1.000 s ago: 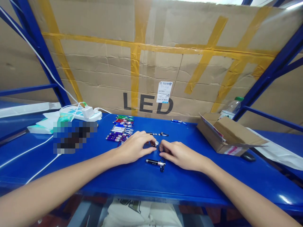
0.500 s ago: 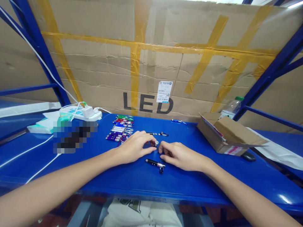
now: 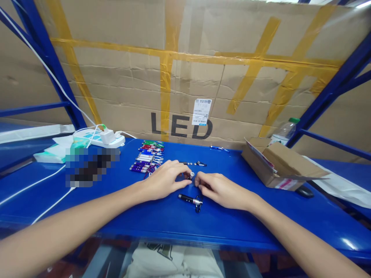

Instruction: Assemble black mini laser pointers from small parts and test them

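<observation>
My left hand (image 3: 168, 178) pinches small silver button cells (image 3: 191, 175) between thumb and fingertips, just above the blue tabletop. Close by on the right is my right hand (image 3: 216, 188), its fingers curled in toward the thumb; whatever they hold, if anything, is hidden. Below the hands lies a black penlight (image 3: 188, 199) with a silver tip and a dark clip or strap at its right end. Behind the fingertips, several loose button cells (image 3: 195, 164) sit in a row beside a small black cap with a clip (image 3: 201, 164).
Several coloured penlights (image 3: 146, 158) with straps lie in a column left of my hands. A blue penlight (image 3: 219, 149) rests at the back. An open cardboard box (image 3: 278, 164) stands right, a bottle (image 3: 285, 130) behind it. A power strip (image 3: 108, 141) with white cables occupies the left.
My right hand's fingers have drawn slightly closer together and shifted a touch to the right. My left hand stays in place with the button cells.
</observation>
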The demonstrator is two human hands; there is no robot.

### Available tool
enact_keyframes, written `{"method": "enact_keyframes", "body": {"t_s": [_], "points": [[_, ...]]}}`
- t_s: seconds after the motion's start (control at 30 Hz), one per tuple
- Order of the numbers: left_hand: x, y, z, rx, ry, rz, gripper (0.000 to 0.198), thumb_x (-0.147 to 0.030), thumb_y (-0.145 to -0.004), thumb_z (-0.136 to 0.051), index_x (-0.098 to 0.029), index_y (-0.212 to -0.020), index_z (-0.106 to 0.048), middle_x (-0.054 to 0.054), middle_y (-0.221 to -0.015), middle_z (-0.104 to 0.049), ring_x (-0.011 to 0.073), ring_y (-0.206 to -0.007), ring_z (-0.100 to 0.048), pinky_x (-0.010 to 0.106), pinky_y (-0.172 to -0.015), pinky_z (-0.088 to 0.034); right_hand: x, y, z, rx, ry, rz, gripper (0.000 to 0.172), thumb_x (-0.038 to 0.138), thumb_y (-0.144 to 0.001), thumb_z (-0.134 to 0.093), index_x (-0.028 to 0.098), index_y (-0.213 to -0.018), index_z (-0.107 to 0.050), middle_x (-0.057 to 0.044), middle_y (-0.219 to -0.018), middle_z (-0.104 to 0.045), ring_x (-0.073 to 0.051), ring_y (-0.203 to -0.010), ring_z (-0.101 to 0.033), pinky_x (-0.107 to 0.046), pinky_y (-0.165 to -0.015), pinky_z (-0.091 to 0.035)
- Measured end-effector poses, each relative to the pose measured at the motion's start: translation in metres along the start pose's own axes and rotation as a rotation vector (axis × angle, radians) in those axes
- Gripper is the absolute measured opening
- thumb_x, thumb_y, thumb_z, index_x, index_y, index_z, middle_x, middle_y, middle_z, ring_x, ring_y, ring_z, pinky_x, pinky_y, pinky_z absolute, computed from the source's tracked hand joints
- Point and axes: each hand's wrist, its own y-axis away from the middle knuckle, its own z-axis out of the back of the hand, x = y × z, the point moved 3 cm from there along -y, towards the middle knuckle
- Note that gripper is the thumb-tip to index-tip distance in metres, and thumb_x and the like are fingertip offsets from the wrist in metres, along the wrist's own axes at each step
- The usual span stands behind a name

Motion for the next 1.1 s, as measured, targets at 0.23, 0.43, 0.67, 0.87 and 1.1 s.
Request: {"method": "enact_keyframes", "body": {"t_s": [0.23, 0.43, 0.67, 0.87, 1.1], "points": [[-0.0007, 0.0001, 0.0004, -0.001, -0.001, -0.009, 0.013, -0.030, -0.101, -0.073, -0.023, -0.112, -0.070, 0.003, -0.111, -0.074, 0.0243, -0.105, -0.063, 0.038, -0.094, -0.046, -0.0024, -0.0004, -0.0007, -0.021, 0.021, 0.002, 0.013, 0.017, -0.107, -0.049, 0.022, -0.100, -0.058, -0.003, -0.097, -0.072, -0.020, -0.086, -0.067, -0.031, -0.078, -0.046], [-0.0002, 0.0005, 0.0001, 0.007, -0.005, -0.014, 0.013, -0.030, -0.102, -0.071, -0.024, -0.113, -0.070, 0.003, -0.112, -0.074, 0.0246, -0.106, -0.064, 0.038, -0.094, -0.046, -0.0009, 0.0005, -0.0014, -0.009, 0.025, 0.013, 0.009, 0.018, -0.107, -0.053, 0.023, -0.101, -0.058, -0.003, -0.098, -0.073, -0.019, -0.084, -0.067, -0.030, -0.076, -0.047], [0.0008, 0.0005, -0.0007, 0.001, -0.011, -0.024, 0.015, -0.032, -0.102, -0.071, -0.024, -0.114, -0.071, 0.004, -0.111, -0.074, 0.0245, -0.104, -0.064, 0.037, -0.094, -0.046, -0.0043, 0.0007, -0.0016, -0.061, 0.028, 0.083, 0.020, 0.029, -0.115, -0.044, 0.023, -0.108, -0.062, -0.007, -0.108, -0.072, -0.022, -0.097, -0.068, -0.036, -0.088, -0.052], [-0.0006, 0.0007, -0.0001, 0.014, -0.016, -0.011, 0.014, -0.031, -0.101, -0.072, -0.024, -0.114, -0.071, 0.003, -0.111, -0.074, 0.0244, -0.104, -0.064, 0.037, -0.093, -0.046, -0.0061, 0.0012, -0.0007, -0.089, 0.012, 0.082, 0.018, 0.029, -0.115, -0.046, 0.023, -0.108, -0.062, -0.005, -0.108, -0.071, -0.022, -0.098, -0.067, -0.035, -0.088, -0.051], [-0.0009, 0.0010, 0.0000, 0.005, -0.017, -0.035, 0.015, -0.034, -0.102, -0.070, -0.024, -0.113, -0.071, 0.004, -0.110, -0.075, 0.0244, -0.103, -0.065, 0.037, -0.091, -0.048, -0.0062, 0.0007, 0.0013, -0.153, 0.002, 0.047, 0.012, 0.033, -0.112, -0.055, 0.023, -0.110, -0.062, -0.005, -0.104, -0.071, -0.020, -0.091, -0.066, -0.032, -0.083, -0.051]]}}
